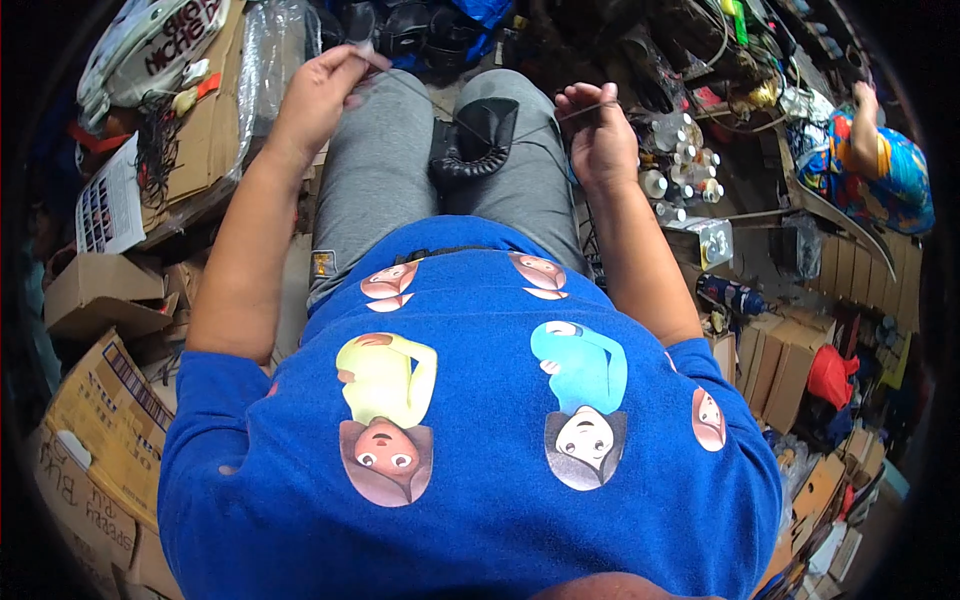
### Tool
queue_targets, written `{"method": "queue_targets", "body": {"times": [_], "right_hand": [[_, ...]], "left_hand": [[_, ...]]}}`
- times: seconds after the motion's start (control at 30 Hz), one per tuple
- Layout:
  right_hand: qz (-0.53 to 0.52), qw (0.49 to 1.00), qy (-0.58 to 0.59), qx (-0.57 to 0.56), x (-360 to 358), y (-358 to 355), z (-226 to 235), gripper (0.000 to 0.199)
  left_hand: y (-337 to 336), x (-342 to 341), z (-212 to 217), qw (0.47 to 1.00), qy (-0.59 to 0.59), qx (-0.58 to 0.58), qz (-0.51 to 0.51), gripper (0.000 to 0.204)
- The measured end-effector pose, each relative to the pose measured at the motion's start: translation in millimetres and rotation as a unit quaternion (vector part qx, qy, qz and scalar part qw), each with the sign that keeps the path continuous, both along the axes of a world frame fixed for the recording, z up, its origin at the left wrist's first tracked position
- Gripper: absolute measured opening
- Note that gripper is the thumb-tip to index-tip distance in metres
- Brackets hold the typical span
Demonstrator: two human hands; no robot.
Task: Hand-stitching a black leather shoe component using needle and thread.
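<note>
Between my thighs is a black shoe-like piece [487,130] with a smooth raised flap and a ridged, gathered-looking lower edge. A thin dark thread [540,131] runs from it out to both sides. My left hand [325,92], over my left knee, pinches the thread between thumb and fingers; a small pale bit shows at its fingertips. Over on the other side, my right hand [602,135] is palm up with curled fingers, the thread passing across its fingertips. Both hands are apart from the black piece, which rests against my grey trousers [375,170].
Cardboard boxes [105,295] and flattened cardboard [205,140] crowd my left. Several small bottles [685,160] stand right of my knee, near a metal tin [705,242]. Black shoes [400,30] lie beyond my knees. Another person in colourful clothing [880,180] is at far right.
</note>
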State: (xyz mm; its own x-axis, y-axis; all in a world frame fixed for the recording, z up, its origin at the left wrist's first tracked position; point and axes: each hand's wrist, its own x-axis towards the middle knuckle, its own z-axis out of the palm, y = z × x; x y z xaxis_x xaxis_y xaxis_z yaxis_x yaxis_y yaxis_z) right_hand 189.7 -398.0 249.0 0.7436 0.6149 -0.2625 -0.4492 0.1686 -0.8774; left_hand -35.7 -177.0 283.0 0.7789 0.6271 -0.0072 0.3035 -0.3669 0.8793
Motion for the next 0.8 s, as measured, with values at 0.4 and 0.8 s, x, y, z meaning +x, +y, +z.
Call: {"method": "queue_targets", "body": {"times": [0.4,0.8], "right_hand": [[0.185,0.956,0.198,0.107,-5.2,-52.5,1.5,0.046],[0.371,0.794,-0.415,-0.244,5.0,-14.0,66.9,0.031]], "left_hand": [[-19.3,18.3,-6.3,0.818,-0.204,-0.537,0.013,0.033],[-17.2,27.8,27.8,0.976,0.043,-0.015,-0.213,0.036]]}}
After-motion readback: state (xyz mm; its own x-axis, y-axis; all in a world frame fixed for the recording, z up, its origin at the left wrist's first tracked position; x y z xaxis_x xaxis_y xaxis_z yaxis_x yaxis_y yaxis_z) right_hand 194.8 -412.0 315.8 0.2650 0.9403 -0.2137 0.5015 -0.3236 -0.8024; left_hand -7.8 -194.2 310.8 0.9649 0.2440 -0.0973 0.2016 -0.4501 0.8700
